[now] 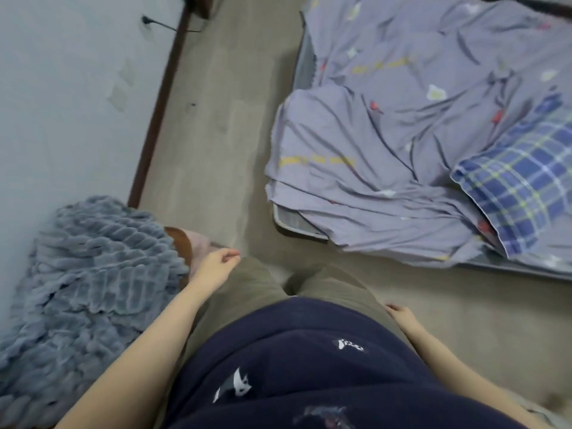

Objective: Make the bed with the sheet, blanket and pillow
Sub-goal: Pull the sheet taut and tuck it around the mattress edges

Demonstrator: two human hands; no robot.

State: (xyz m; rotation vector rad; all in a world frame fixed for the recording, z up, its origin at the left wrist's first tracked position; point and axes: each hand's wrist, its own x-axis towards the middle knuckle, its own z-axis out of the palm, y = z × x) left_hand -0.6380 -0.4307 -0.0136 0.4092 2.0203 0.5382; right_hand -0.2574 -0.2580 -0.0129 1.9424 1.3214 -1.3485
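Observation:
A crumpled lilac sheet [387, 134] with small printed shapes lies bunched over the low mattress [291, 224] at the right. A blue plaid pillow [520, 184] rests on the sheet at the right edge. A fluffy grey-blue blanket [86, 274] is heaped at the lower left against the wall. My left hand [216, 267] hangs beside my thigh, just right of the blanket, fingers loosely curled and holding nothing. My right hand [400, 314] hangs at my other side, mostly hidden, with nothing visible in it.
A strip of beige floor [223, 134] runs between the pale wall [62, 88] with its brown skirting and the mattress. A brown and pink object [188, 246] peeks out from under the blanket. A dark cable [167, 24] hangs on the wall at the top.

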